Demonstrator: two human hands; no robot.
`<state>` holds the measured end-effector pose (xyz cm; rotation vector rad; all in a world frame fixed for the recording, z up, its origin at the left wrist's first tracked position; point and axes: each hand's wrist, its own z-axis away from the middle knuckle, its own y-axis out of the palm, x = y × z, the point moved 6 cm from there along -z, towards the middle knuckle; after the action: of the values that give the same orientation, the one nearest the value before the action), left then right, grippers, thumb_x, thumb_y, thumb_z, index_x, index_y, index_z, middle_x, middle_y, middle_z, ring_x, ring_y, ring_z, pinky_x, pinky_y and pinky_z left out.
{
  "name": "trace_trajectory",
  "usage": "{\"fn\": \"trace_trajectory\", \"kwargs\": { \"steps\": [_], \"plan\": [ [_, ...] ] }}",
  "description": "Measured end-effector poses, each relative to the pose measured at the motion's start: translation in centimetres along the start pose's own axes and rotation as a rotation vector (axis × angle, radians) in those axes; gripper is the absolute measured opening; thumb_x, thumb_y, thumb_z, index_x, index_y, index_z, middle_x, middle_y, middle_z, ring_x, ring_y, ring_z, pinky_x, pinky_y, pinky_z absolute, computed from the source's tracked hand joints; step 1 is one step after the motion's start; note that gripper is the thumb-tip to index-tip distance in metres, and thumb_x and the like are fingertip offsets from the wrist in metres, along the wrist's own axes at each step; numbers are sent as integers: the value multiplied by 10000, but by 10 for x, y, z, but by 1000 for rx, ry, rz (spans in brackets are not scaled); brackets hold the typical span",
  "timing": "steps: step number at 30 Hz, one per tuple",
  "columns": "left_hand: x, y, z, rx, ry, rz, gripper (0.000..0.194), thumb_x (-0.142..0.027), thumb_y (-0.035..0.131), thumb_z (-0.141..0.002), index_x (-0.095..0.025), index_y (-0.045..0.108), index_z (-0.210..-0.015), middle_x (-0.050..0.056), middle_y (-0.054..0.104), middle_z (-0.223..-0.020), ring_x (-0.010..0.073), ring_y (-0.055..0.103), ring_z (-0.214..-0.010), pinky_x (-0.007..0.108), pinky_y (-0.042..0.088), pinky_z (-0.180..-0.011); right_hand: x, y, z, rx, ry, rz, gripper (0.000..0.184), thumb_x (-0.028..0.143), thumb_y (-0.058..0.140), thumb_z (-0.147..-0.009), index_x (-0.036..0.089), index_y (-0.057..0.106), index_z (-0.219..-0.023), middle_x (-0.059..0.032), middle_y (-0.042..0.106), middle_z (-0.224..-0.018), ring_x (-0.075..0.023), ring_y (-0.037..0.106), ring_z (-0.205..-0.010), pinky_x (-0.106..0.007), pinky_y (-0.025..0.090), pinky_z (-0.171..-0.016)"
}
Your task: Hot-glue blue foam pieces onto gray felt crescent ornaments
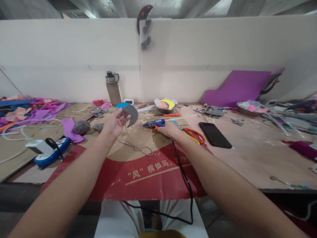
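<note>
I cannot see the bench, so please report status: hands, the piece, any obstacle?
Left hand holds grey crescent piece with string. Right hand on blue glue gun. Scissors beside right hand.

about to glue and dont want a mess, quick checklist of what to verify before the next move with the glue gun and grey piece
1. Grey crescent piece gripped in the left hand: ok, pinched at its edge and raised above the table.
2. Glue gun under the right hand: ok, the hand rests on it, gun lying on the cardboard.
3. Nozzle aimed at the piece: not ok, the gun lies flat, pointing left.
4. Black cord free: ok, it runs off the table edge unsnagged.
5. Scissors out of the way: not ok, right beside the right hand.
6. Glue hot: cannot tell.
</note>
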<state>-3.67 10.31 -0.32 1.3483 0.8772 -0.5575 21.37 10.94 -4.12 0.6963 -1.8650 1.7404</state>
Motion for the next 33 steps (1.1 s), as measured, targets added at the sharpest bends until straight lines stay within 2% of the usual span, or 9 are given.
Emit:
{"fn": "trace_trajectory", "kwargs": {
  "steps": [4,7,12,15,20,24,28,30,33],
  "plan": [
    [0,-7,-2,-79,-71,-43,47,-171,660,-826,-169,635,-786,27,696,-737,100,659,-597,216,577,-629,-4,-7,-2,-89,51,-334,179,295,676,-665,222,529,-593,9,471,-464,-151,476,-449,-299,398,-474],
    [0,-11,-4,-95,-68,-51,71,-170,654,-830,-169,626,-765,23,687,-705,104,657,-596,218,570,-615,2,-10,2,-152,78,-586,96,219,621,-687,215,543,-741,-7,559,-614,-147,517,-505,-301,461,-490],
    [4,-14,-6,-94,-33,-72,139,-156,646,-839,-171,602,-707,-11,629,-605,67,576,-489,151,412,-414,28,-16,16,-150,-47,-965,216,130,594,-713,218,502,-887,-25,624,-842,-137,599,-641,-318,570,-611],
    [7,-12,-7,-55,-11,-69,139,-125,643,-828,-158,603,-699,-6,626,-599,68,589,-510,152,446,-469,42,-20,26,-116,-156,-1075,225,175,614,-750,216,490,-933,-35,662,-928,-127,606,-669,-316,579,-643],
    [9,-6,-2,-10,35,-85,127,-118,696,-773,-143,601,-692,11,641,-619,86,625,-565,185,512,-588,53,-23,36,-82,-282,-1025,242,258,596,-791,229,474,-998,-25,671,-986,-104,571,-633,-293,548,-638],
    [11,-1,4,3,45,-119,155,-127,721,-738,-147,581,-675,17,644,-628,107,638,-582,213,523,-598,59,-22,42,-79,-412,-885,204,260,570,-826,241,483,-1010,-19,667,-929,-118,567,-610,-305,525,-630],
    [11,3,9,4,67,-163,158,-132,735,-712,-136,583,-666,18,637,-623,111,635,-570,219,517,-586,63,-20,47,-89,-449,-799,205,255,563,-832,235,482,-1019,-30,646,-926,-122,532,-584,-307,504,-585],
    [11,4,10,-3,74,-175,145,-124,726,-711,-134,590,-660,19,634,-617,111,632,-562,214,512,-573,65,-19,49,-96,-452,-748,237,248,558,-833,235,496,-1061,-43,641,-953,-135,539,-626,-303,502,-583],
    [11,5,11,-9,75,-179,131,-117,703,-720,-137,596,-647,19,634,-606,112,635,-563,208,515,-566,67,-18,51,-129,-463,-693,322,239,569,-828,241,525,-1146,-66,639,-1028,-185,594,-803,-322,531,-649]
  ]
}}
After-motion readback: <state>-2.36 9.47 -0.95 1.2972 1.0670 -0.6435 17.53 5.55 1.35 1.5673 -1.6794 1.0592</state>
